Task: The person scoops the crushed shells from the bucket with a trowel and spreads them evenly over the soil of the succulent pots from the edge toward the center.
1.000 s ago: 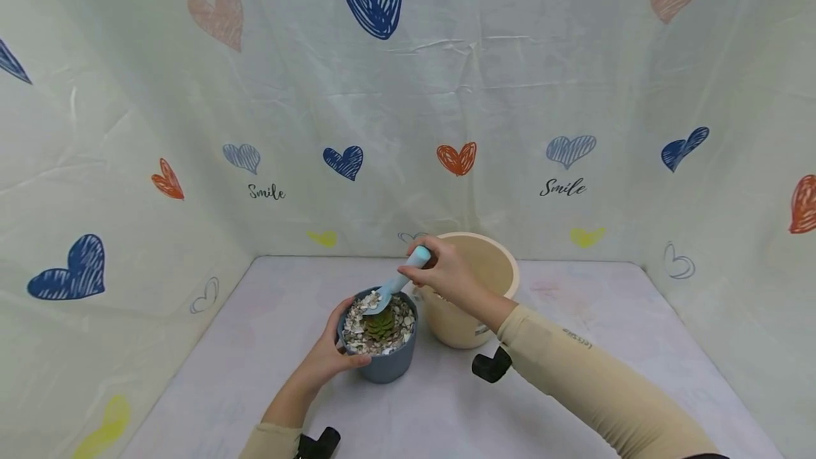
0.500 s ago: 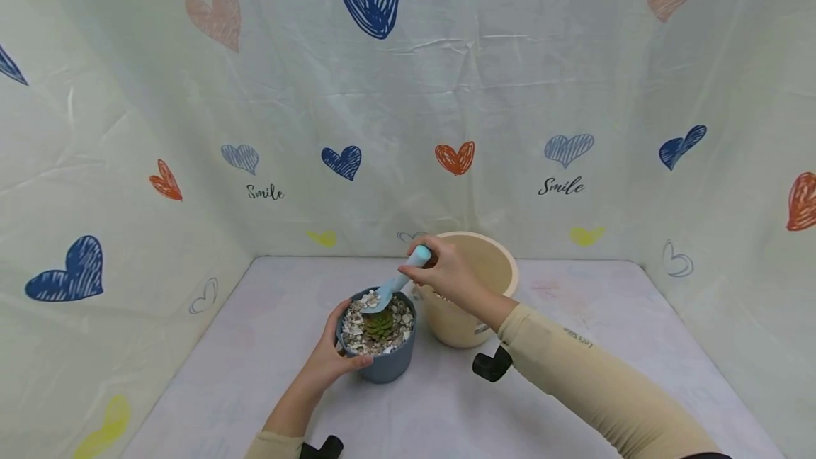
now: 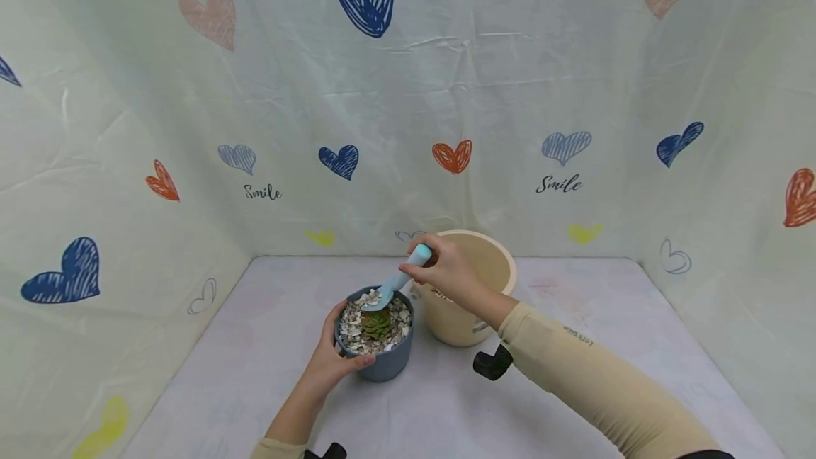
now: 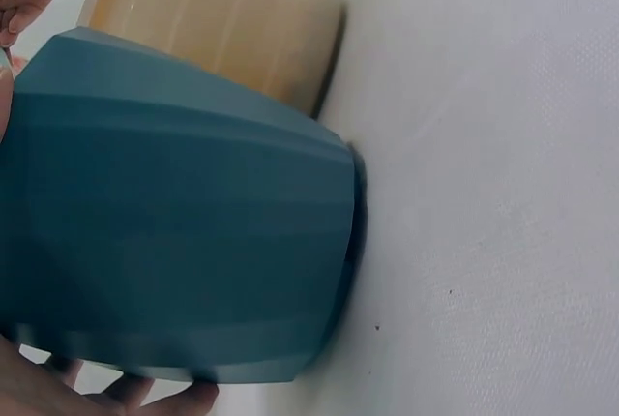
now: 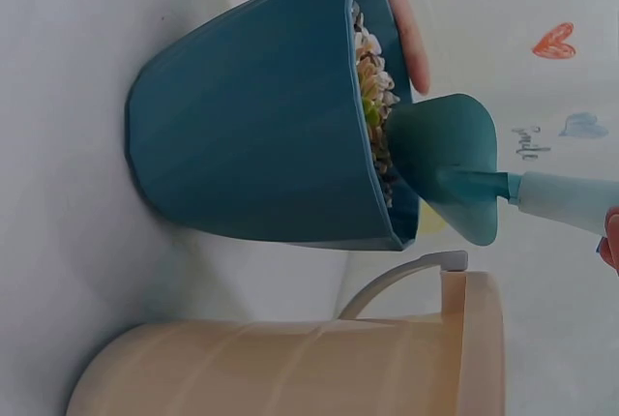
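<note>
A blue-grey flowerpot [image 3: 387,365] stands on the table, filled with pale pebbles [image 3: 352,331] around a green succulent [image 3: 377,324]. My left hand [image 3: 331,360] grips its left side, the thumb along the front and the fingers behind. Between thumb and fingers, my right hand [image 3: 443,268] holds a light blue trowel [image 3: 417,258] by the handle. The trowel's blade [image 5: 450,150] is tipped down over the pot's mouth, at the pebbles just behind the succulent. In the left wrist view the pot's wall [image 4: 184,213] fills much of the picture.
Right behind the pot stands a beige bucket [image 3: 455,321] with a grey-ended handle [image 5: 397,276]. A pale cloth covers the table [image 3: 574,374], and a curtain printed with hearts [image 3: 344,161] hangs at the back and sides.
Both hands keep their holds, and the trowel stays tipped over the pot. The head view has shifted slightly.
</note>
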Demonstrator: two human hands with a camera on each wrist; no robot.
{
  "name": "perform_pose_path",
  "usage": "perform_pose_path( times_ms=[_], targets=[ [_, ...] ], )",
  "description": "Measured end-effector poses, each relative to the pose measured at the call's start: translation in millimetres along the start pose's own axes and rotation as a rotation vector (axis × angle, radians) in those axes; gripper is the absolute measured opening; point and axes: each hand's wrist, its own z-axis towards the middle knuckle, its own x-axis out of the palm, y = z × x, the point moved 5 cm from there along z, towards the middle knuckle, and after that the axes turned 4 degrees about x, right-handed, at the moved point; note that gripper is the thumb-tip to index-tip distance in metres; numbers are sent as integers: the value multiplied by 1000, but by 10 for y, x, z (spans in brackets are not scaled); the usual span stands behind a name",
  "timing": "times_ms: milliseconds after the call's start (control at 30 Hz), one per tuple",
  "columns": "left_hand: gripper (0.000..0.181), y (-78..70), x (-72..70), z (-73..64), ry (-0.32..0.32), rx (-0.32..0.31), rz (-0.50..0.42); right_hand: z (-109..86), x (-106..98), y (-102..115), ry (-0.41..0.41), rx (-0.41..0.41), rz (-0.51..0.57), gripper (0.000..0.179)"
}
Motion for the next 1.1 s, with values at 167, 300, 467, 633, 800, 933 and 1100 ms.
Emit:
perform_pose_path(
  times_ms=[167, 300, 467, 633, 800, 933, 1100],
  targets=[
    [115, -11, 12, 8, -7, 22, -12, 0, -11, -7, 3, 0, -8, 21],
    [114, -8, -21, 51, 27, 28, 3, -3, -23, -7, 3, 1, -5, 21],
    [113, 18, -107, 177, 170, 46, -12, -7, -33, -11, -3, 3, 4, 20],
    [116, 39, -175, 350, 334, 96, 25, -21, -38, -18, -6, 19, 7, 19],
    [116, 37, -240, 490, 506, 178, 2, -29, -27, -27, 0, 23, -2, 17],
    [115, 25, -265, 591, 600, 235, 6, -31, -17, -31, -2, 7, -1, 17],
    [113, 3, -266, 672, 668, 297, 12, -32, -13, -39, -6, -14, 12, 16]
  ],
)
